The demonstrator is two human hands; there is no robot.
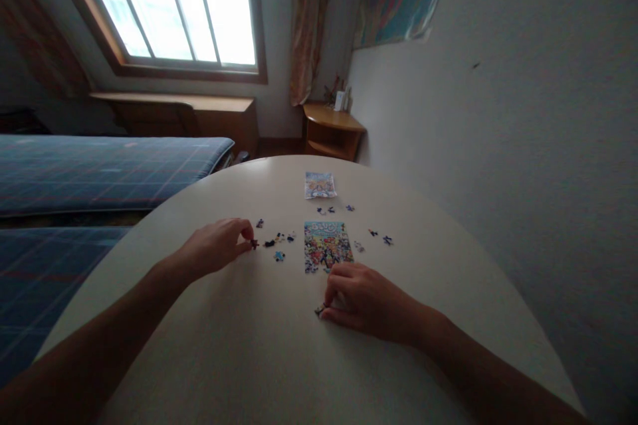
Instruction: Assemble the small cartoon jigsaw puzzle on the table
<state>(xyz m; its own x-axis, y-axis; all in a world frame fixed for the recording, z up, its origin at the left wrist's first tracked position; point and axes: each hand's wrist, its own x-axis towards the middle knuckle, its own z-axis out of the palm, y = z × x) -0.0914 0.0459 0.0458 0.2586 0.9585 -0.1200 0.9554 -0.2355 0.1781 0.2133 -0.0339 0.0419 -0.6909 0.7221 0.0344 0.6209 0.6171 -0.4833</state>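
Observation:
A partly assembled jigsaw puzzle (327, 244), brightly coloured with lettering along its top, lies on the round white table (239, 352). My left hand (219, 249) pinches a dark reddish puzzle piece (254, 244) at the left of the loose pieces. Just below the puzzle, my right hand (361, 295) has its thumb and fingers closed on another puzzle piece (319, 310). Loose pieces sit between my left hand and the puzzle, among them a blue piece (279, 256). To the puzzle's right are several more, such as a dark blue piece (387, 240).
Beyond the puzzle lies a printed picture sheet (319, 185), with a few loose pieces (331, 210) in front of it. A bed with a plaid cover (109, 169) stands at the left. The wall (523, 146) runs along the right, and a wooden corner shelf (333, 118) stands behind.

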